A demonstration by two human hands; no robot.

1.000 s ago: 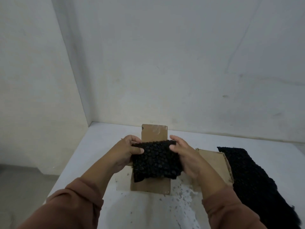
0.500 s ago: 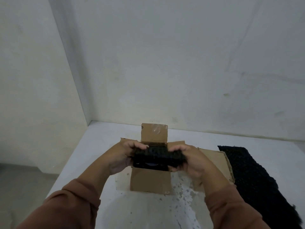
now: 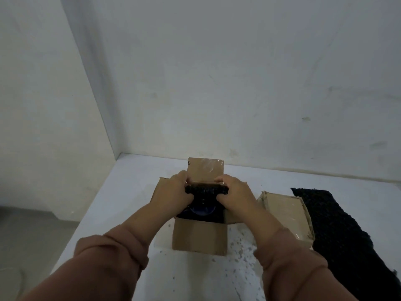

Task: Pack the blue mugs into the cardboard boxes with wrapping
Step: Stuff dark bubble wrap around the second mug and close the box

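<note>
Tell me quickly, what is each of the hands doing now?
Left hand: closed on the left end of the black wrapping.
Right hand: closed on its right end.

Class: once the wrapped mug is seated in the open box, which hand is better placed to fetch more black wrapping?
Right. The right hand is nearer the spare black wrapping, which lies past the closed box; the left hand would have to cross over.
</note>
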